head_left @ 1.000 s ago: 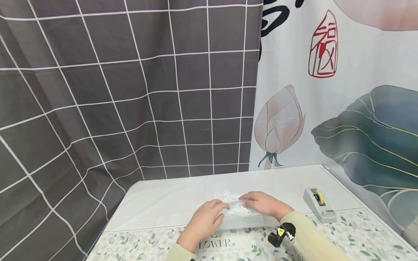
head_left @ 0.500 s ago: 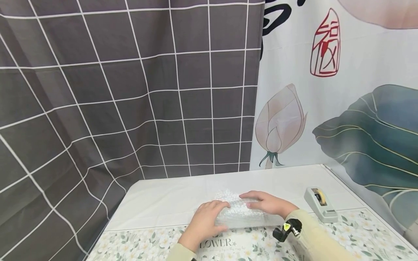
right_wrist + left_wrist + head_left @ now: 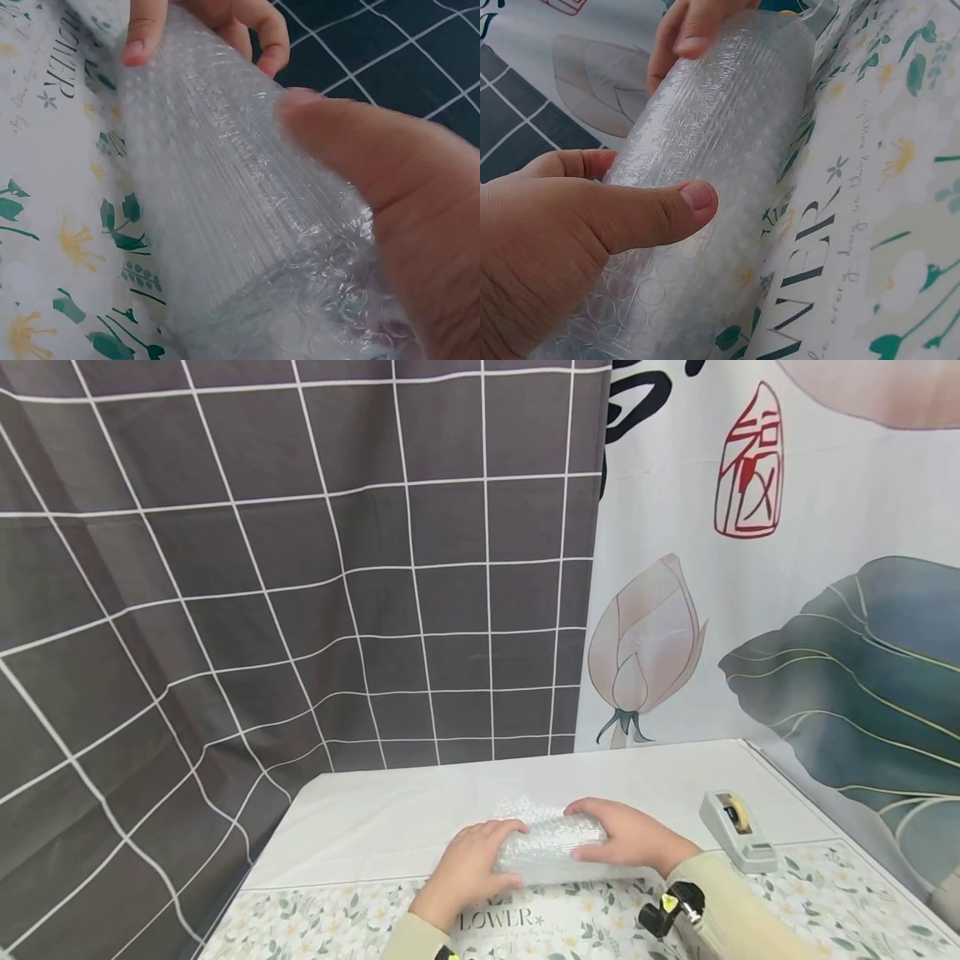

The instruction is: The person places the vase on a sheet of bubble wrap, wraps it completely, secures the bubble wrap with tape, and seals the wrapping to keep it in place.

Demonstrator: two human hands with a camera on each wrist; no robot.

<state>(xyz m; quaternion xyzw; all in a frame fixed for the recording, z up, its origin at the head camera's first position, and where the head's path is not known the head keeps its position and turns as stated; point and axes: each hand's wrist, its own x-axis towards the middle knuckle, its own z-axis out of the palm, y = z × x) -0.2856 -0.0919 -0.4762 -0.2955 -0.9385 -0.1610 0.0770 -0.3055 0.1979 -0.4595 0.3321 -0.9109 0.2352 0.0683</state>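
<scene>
A roll of clear bubble wrap [image 3: 551,847] lies crosswise on the table in the head view. My left hand [image 3: 471,870] grips its left part; the left wrist view has the thumb [image 3: 682,214] over the near side and fingers beyond the far side. Towards the other end, my right hand [image 3: 630,837] holds the roll between thumb and fingers. Fine parallel ridges run along the wrap [image 3: 217,165] in the right wrist view, with loose crinkled film near that hand. What lies inside the wrap cannot be made out.
To the right stands a pale tape dispenser [image 3: 738,832] with a yellow tape roll. A floral cloth with lettering [image 3: 495,918] covers the table's front, and a white cover [image 3: 390,827] its back. A dark grid curtain [image 3: 450,610] and a lotus-print curtain [image 3: 675,485] hang behind.
My right hand has slid a little to the right along the bubble wrap, and its thumb and fingers now span the roll more widely. The left hand has barely moved.
</scene>
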